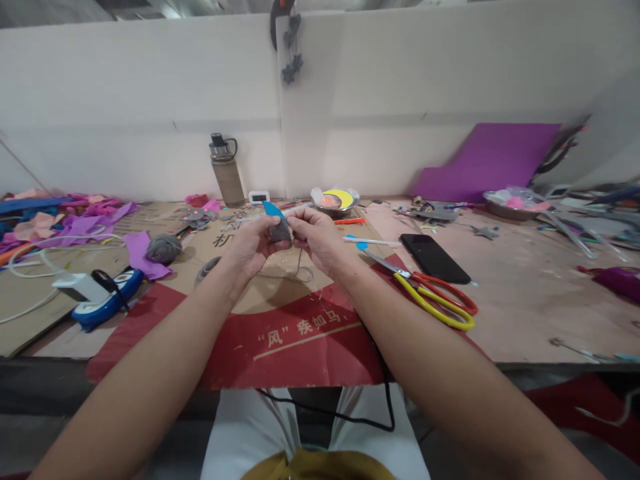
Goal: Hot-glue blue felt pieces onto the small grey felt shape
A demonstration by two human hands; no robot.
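Note:
My left hand point(255, 245) is closed on a small grey piece point(280, 231) with a blue pointed part point(271, 209) rising from its top. My right hand point(316, 239) touches the right side of the piece with fingers pinched together; what lies between those fingertips is too small to make out. Grey yarn point(295, 277) trails below both hands over the brown cardboard. One grey yarn ball point(164, 249) lies left of my left hand, and another point(207, 268) is partly behind my left forearm.
Right of my hands lie a black phone point(435, 258) and scissors with red and yellow handles point(433, 301). A bottle point(227, 173) stands near the wall. At left are a blue power strip point(107, 300) and felt scraps point(75, 223). A metal bowl point(334, 211) sits behind my hands.

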